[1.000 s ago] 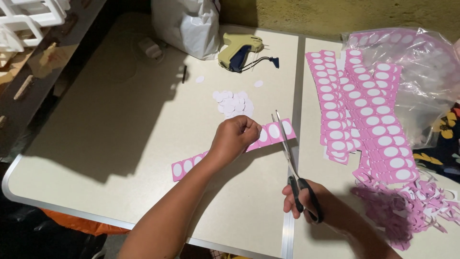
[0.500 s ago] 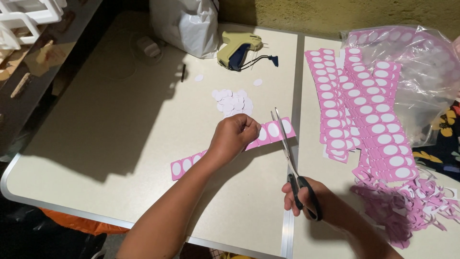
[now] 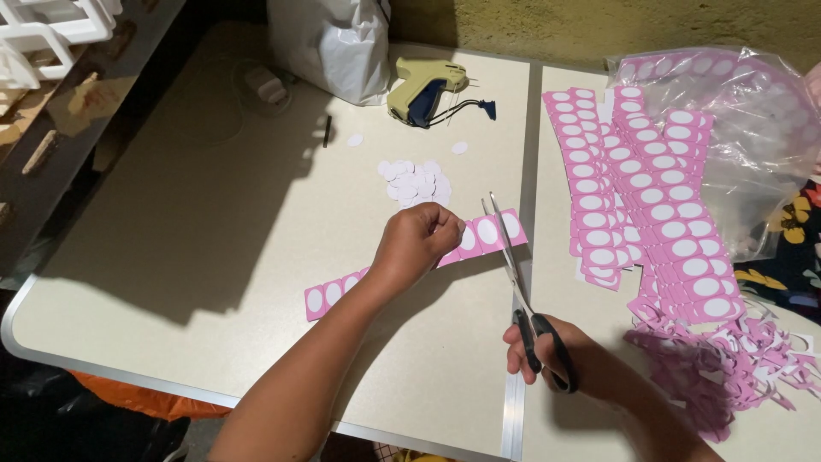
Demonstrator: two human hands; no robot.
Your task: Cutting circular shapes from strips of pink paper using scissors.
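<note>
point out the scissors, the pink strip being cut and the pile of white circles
scissors (image 3: 513, 274), head view, on the blades just above the pivot
pink strip (image 3: 489, 231), head view, on its right end by the blades
pile of white circles (image 3: 416, 181), head view, middle of the heap

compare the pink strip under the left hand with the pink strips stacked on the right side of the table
The single pink paper strip with white circles lies alone and slanted, pinned by the left hand; the stacked pink paper strips overlap in a pile, untouched. The single strip sits by the scissors; the stack lies beside them. Both carry white circles.
</note>
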